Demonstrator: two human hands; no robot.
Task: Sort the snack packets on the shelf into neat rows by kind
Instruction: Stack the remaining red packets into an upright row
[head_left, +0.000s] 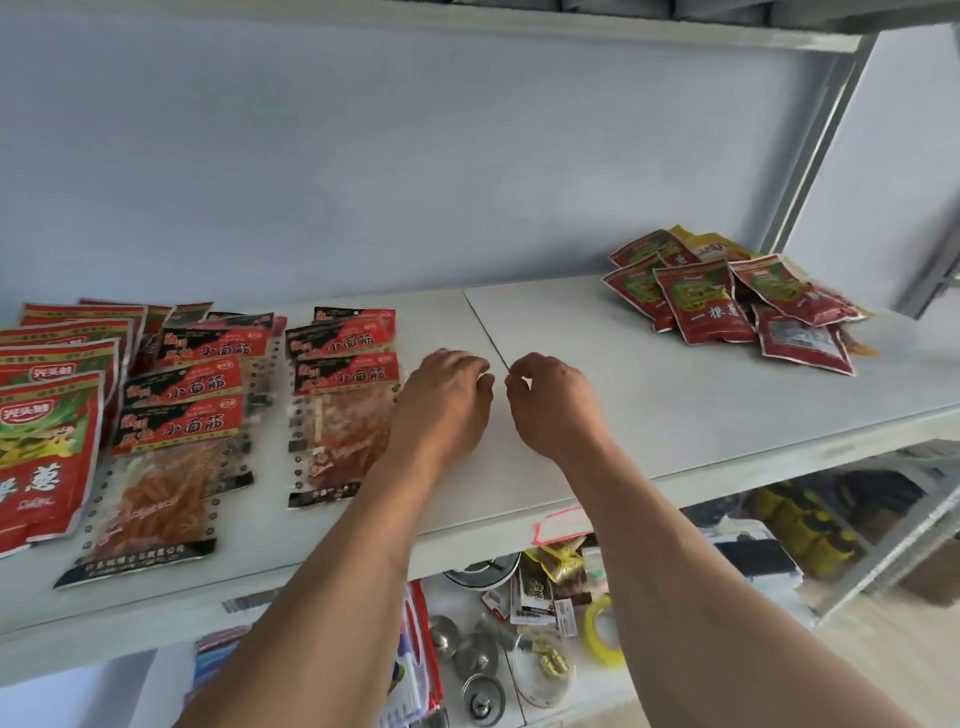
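On the white shelf (597, 395), red packets with a green picture (44, 441) lie overlapped in a row at the far left. Beside them run two rows of red-and-black packets with clear windows (176, 441) (343, 410). A loose heap of red packets (727, 296) lies at the far right, with a yellow packet (711, 244) behind it. My left hand (447, 400) hovers at the right edge of the second red-and-black row, fingers curled down and holding nothing. My right hand (556, 405) is close beside it over bare shelf, fingers loosely curled, also holding nothing.
A lower shelf (467, 613) holds metal lids, a roll of yellow tape (602, 634) and small packets. A red-bordered label (561, 525) is stuck on the shelf's front edge. A metal upright (815, 150) rises at the right. The upper shelf board (467, 15) is overhead.
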